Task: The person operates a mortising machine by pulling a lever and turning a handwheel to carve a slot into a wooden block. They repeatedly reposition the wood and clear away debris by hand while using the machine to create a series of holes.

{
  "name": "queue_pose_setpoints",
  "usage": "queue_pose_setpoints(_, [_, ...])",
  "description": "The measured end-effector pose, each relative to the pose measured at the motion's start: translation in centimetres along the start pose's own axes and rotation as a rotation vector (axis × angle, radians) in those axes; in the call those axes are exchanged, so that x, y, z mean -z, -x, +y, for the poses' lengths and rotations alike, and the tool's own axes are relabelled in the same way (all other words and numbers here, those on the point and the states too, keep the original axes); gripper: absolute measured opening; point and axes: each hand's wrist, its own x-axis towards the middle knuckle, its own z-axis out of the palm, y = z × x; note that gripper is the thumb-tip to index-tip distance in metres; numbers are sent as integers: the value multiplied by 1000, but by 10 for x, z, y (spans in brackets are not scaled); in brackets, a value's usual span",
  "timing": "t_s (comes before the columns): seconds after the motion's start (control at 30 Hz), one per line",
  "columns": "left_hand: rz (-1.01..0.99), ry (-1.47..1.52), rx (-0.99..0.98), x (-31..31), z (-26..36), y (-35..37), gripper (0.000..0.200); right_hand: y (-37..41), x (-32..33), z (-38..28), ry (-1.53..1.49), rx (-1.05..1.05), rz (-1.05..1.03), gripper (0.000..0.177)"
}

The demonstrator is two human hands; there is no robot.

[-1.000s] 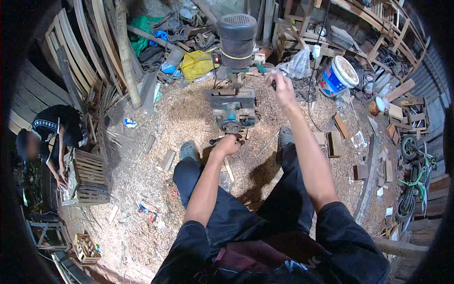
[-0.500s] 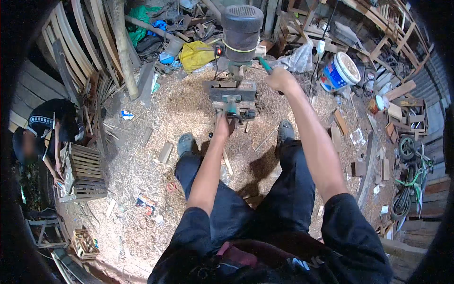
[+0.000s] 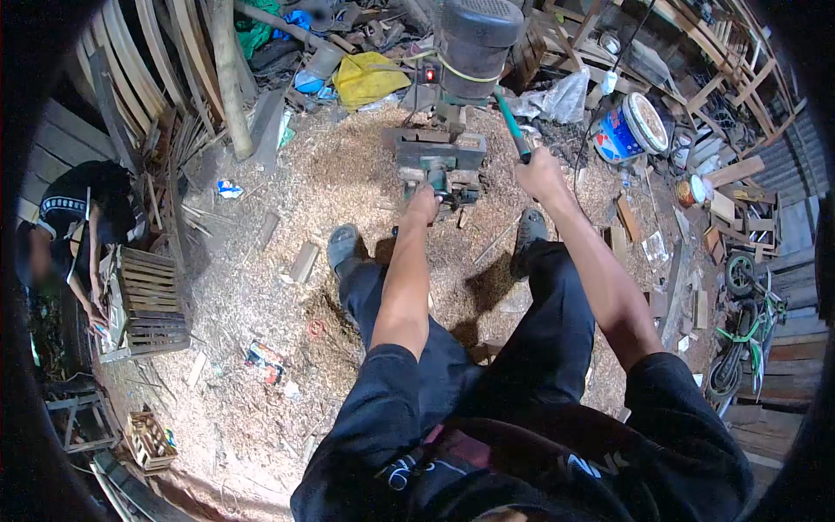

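Observation:
In front of me stands a drilling or mortising machine with a dark motor housing (image 3: 477,54) and a dark metal vise (image 3: 441,155) below it. A piece of wood seems to lie in the vise. My right hand (image 3: 541,177) is closed at the black end of a long green lever (image 3: 511,122) on the machine's right side. My left hand (image 3: 422,205) is closed round a small crank handle at the front of the vise. Its fingers partly hide that handle.
Wood shavings cover the floor (image 3: 261,304). A paint bucket (image 3: 619,139) stands to the right, and a yellow sack (image 3: 372,80) lies behind. On the left, a person (image 3: 87,209) bends over a slatted wooden crate (image 3: 152,300). A green bike (image 3: 744,326) stands far right.
My right hand has come nearer to me, and more of the green lever shows beyond it. My left hand remains at the front of the vise. The whole view has shifted slightly.

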Motion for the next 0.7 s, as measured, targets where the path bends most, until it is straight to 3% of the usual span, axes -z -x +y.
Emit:
queue_pose_setpoints(0.1, [64,-69,57,-17,2,-9,59,-8,-31,24,-22,56,127,36])
queue_pose_setpoints(0.2, [17,-3,116,-43,-16,-36,54,-3,-40,27,-35,69,62,34])
queue_pose_setpoints(0.43, [-6,-22,140,-4,19,-5,57,10,-79,45,-80,93,96,35])
queue_pose_setpoints(0.53, [216,-70,57,-41,-4,-19,60,14,-166,78,-11,75,106,44])
queue_pose_setpoints(0.63, [210,-76,54,-24,-3,-14,60,-2,-246,100,32,63,373,45])
queue_pose_setpoints(0.7, [202,2,18,-17,0,-3,59,-10,-254,92,-94,9,290,42])
